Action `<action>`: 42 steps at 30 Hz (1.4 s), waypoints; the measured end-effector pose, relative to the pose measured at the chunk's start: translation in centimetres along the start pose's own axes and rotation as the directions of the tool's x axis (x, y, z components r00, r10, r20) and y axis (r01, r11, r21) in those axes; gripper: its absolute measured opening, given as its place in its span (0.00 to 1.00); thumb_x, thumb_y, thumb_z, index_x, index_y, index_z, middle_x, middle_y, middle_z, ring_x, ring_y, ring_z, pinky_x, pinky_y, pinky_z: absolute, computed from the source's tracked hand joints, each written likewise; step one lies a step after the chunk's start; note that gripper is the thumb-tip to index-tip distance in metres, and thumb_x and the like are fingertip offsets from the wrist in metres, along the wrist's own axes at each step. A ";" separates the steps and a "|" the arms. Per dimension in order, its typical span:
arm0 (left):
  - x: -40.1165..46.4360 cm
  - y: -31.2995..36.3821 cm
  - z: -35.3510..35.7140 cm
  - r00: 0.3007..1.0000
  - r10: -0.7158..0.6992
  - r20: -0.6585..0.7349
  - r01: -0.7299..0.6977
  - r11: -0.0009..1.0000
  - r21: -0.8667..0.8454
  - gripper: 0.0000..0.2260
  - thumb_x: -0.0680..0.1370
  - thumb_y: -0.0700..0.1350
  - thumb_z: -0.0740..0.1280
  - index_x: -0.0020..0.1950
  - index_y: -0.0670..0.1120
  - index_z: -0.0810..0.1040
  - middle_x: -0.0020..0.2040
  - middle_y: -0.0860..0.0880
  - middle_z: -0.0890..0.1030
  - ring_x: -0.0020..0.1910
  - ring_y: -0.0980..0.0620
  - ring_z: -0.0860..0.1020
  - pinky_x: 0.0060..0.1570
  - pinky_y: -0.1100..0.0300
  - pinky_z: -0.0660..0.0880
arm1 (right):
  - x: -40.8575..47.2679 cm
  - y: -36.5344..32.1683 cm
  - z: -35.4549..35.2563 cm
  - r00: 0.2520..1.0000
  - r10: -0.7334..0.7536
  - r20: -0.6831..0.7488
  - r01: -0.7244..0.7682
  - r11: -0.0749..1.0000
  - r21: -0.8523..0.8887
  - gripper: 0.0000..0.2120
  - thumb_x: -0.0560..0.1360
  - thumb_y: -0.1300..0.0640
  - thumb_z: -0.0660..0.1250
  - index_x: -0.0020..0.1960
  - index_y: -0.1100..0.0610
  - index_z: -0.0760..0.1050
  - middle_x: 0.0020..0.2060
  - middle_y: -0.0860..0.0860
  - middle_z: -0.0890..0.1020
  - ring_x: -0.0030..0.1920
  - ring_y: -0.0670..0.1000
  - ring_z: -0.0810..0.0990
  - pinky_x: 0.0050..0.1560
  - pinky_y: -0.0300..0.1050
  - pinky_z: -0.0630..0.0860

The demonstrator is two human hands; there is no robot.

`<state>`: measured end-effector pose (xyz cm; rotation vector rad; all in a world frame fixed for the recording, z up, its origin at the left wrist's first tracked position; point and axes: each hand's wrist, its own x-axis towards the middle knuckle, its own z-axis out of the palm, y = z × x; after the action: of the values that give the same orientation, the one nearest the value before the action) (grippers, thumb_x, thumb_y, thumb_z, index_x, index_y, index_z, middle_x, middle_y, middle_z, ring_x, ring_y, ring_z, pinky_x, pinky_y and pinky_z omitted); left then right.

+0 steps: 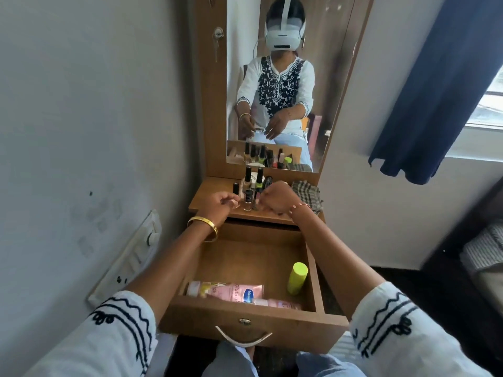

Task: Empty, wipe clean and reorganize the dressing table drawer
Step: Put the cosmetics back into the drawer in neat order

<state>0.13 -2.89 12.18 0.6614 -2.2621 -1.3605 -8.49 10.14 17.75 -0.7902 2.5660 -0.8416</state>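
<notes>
The wooden drawer (pixel 201 319) is pulled open below the dressing table top (pixel 206 197). Inside, a pink lotion bottle (pixel 231 291) and a pink tube (pixel 283 304) lie along the front, and a yellow-green bottle (pixel 297 278) lies at the right. Several nail polish bottles (pixel 248 198) stand clustered on the table top. My left hand (pixel 219 204) hovers at the cluster's left edge and pinches a small pale bottle (pixel 236 204) at its fingertips. My right hand (pixel 277 198) hangs over the cluster's right side, fingers loosely bent downward; the mirror shows them relaxed with nothing in them.
A checked cloth (pixel 306 193) lies on the table top's right end. The mirror (pixel 272 91) rises behind the bottles. A wall with a switch panel (pixel 130 257) is close on the left; a blue curtain (pixel 435 91) and bedding (pixel 484 251) are on the right.
</notes>
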 end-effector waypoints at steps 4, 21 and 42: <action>2.5 0.5 -1.0 0.994 -0.011 -0.104 0.005 0.999 -0.052 0.08 0.77 0.43 0.64 0.43 0.55 0.78 0.44 0.53 0.79 0.43 0.57 0.76 0.45 0.61 0.75 | 3.6 -0.9 -1.4 0.997 0.008 -0.074 0.000 0.994 0.109 0.16 0.78 0.61 0.58 0.32 0.58 0.70 0.33 0.54 0.77 0.37 0.51 0.76 0.34 0.36 0.69; 13.3 0.6 1.0 0.959 -0.274 0.069 0.281 0.905 -0.320 0.13 0.80 0.40 0.56 0.62 0.41 0.75 0.61 0.43 0.78 0.54 0.51 0.75 0.46 0.60 0.70 | 17.7 2.0 -3.4 0.991 -0.004 -0.135 -0.028 0.972 -0.235 0.15 0.75 0.59 0.64 0.60 0.63 0.75 0.57 0.62 0.78 0.57 0.60 0.77 0.52 0.48 0.73; 16.6 -0.4 2.9 0.895 -0.352 0.275 0.442 0.782 -0.440 0.19 0.82 0.47 0.51 0.68 0.39 0.68 0.69 0.42 0.70 0.71 0.46 0.65 0.70 0.52 0.58 | 22.5 3.7 -0.7 0.994 -0.101 -0.038 0.090 0.969 -0.231 0.15 0.75 0.53 0.67 0.54 0.64 0.79 0.50 0.57 0.82 0.46 0.53 0.80 0.44 0.40 0.74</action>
<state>-14.69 -10.86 12.34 0.8925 -1.8178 -2.1865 -28.10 -0.42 13.02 -0.9778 2.7215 -0.6050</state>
